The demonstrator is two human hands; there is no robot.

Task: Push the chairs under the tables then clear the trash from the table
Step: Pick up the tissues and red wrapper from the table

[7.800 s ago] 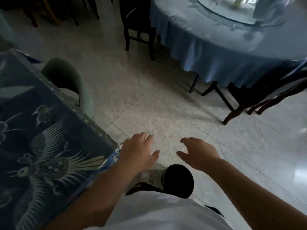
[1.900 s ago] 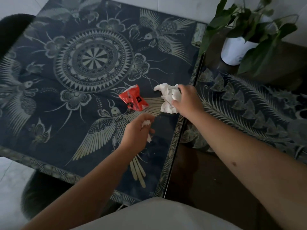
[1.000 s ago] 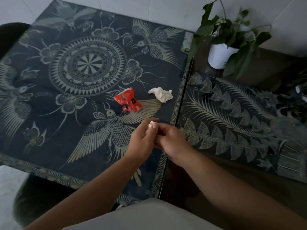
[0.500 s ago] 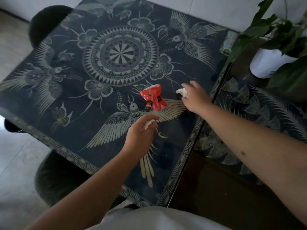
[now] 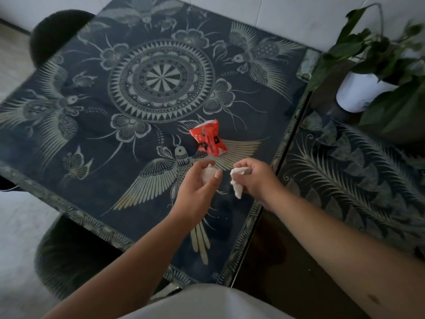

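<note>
A dark square table [image 5: 96, 139] with a pale bird and mandala pattern fills the view. A crumpled red wrapper [image 5: 208, 140] lies on it just beyond my hands. My left hand [image 5: 197, 187] is closed around a small white tissue wad [image 5: 208, 172]. My right hand [image 5: 257, 178] grips a larger crumpled white tissue [image 5: 236, 183], which hangs down from the fingers. The two hands are close together above the table's near right part.
A dark round chair [image 5: 55, 33] sits tucked at the far left corner and another chair [image 5: 69, 256] at the near edge. To the right stands a second patterned table [image 5: 358, 180] with a white potted plant [image 5: 368, 72]. White tiled wall behind.
My right hand has lifted the larger tissue off the table and drawn it back toward my left hand. The left hand has kept its small wad.
</note>
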